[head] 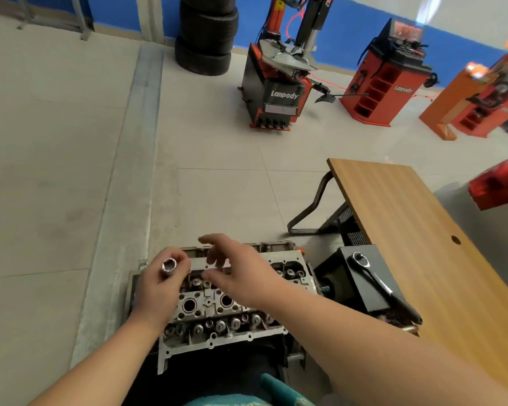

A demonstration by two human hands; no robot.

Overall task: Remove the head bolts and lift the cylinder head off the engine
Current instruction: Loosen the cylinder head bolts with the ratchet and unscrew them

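Note:
The aluminium cylinder head [217, 320] sits on the engine in front of me, its valve gear and round plug wells showing. My left hand [156, 285] grips a long chrome socket [167, 266] over the head's left end, its hex opening turned up toward me. My right hand [232, 271] hovers over the far middle of the head with fingers spread and relaxed, holding nothing. A ratchet wrench [376, 281] lies on a black box to the right of the engine.
A wooden table [417, 230] stands to the right, its near edge over the black box [361, 276]. Across the tiled floor stand a tyre changer [279, 83], a red wheel balancer [384, 83] and a stack of tyres [206, 33].

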